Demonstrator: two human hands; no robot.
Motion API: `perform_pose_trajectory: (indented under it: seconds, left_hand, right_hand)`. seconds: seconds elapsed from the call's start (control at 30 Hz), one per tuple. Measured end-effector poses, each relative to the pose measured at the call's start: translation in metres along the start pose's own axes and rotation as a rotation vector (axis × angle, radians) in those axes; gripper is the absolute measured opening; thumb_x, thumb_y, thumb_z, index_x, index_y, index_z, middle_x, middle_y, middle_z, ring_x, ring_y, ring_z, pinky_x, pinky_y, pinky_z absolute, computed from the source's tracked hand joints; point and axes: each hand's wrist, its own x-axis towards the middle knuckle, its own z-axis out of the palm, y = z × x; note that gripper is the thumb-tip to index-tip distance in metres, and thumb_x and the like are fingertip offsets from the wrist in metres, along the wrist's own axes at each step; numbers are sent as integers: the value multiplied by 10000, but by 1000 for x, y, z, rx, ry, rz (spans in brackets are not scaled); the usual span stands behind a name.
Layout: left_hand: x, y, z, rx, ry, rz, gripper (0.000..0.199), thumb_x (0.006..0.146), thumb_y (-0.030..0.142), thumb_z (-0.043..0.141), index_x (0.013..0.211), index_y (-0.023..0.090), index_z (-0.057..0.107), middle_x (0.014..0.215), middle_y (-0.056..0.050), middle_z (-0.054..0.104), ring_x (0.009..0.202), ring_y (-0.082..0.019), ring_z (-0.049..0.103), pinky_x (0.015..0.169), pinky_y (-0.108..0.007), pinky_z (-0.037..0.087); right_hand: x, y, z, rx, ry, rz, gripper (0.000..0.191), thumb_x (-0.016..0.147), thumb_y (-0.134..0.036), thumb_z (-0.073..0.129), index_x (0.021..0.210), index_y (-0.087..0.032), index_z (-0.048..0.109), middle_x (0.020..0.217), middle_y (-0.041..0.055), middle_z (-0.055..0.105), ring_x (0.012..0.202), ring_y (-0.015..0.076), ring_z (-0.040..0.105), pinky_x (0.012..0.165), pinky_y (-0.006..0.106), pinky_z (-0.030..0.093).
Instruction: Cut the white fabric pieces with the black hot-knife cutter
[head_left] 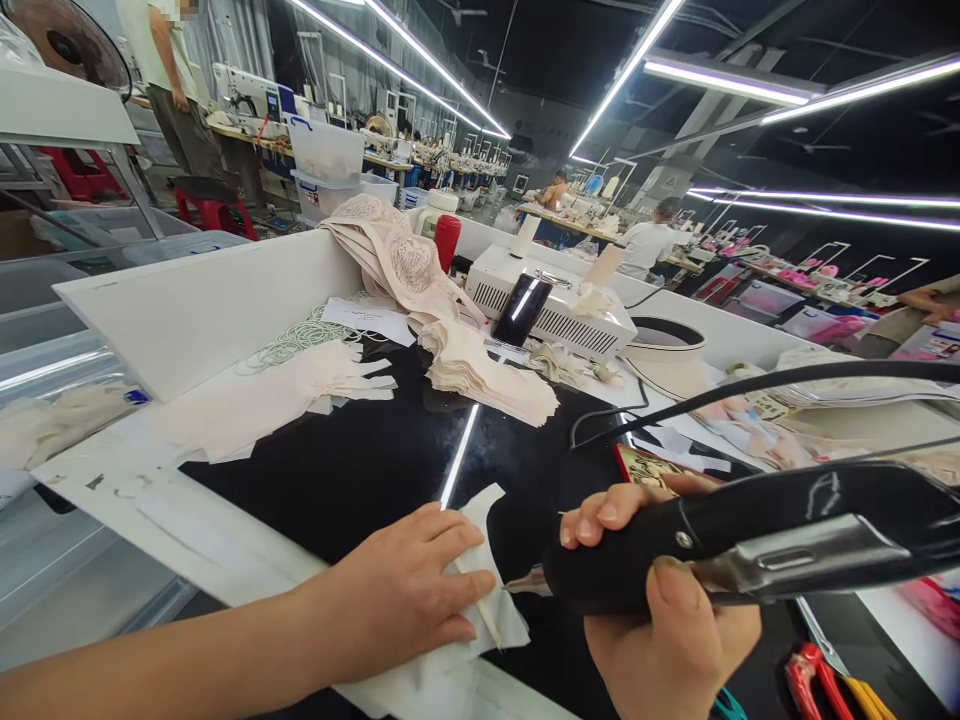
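Note:
My left hand (420, 580) lies on a small white fabric piece (487, 510) at the front edge of the black tabletop (352, 470), its fingers stretched out and pressing down. A narrow pale strip shows along the piece beside the thumb. In my right hand (675, 630) is a black glue gun (630, 550) with a metal lever and cables, my thumb near the lever. Its pointed nozzle is directed left, close to the right edge of the fabric piece. Beyond are a stack of beige fabric pieces (487, 375) and a fan of pale strips (285, 390).
Red-handled scissors (810, 680) lie at the lower right. A phone (521, 308) leans against a white machine (555, 295) at the back. Beige lace cups (397, 250) hang over the white divider. A cable (750, 385) crosses on the right. Other people stand or sit farther off.

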Motion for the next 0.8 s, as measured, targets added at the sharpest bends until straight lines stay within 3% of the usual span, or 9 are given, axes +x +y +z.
perform_pose_trajectory:
  seconds: [0.17, 0.5, 0.8]
  left_hand:
    - [-2, 2, 1, -26, -25, 6, 485, 891, 453, 866, 1259, 218, 657, 1305, -101, 645, 1223, -275, 609, 1118, -434, 486]
    - [-2, 2, -1, -1, -6, 21, 455, 905, 444, 853, 1243, 210, 656, 1341, -92, 648, 1244, -268, 605, 1128, -426, 482]
    - [-4, 4, 1, -28, -16, -2, 466, 914, 430, 848, 1277, 219, 645, 1390, -83, 650, 1280, -275, 612, 1148, -445, 486]
  right_hand:
    - [-3, -2, 1, -14, -6, -5, 394, 823, -365, 884, 1124, -264, 649, 760, -18, 653, 634, 159, 617, 552, 290, 609]
    - [6, 6, 10, -29, 46, -30, 381, 822, -355, 836, 1122, -259, 622, 757, -31, 634, 614, 160, 609, 543, 285, 553]
    - [3, 7, 9, -24, 16, -21, 301, 873, -280, 793, 1132, -261, 639, 782, -27, 659, 641, 152, 635, 579, 294, 600]
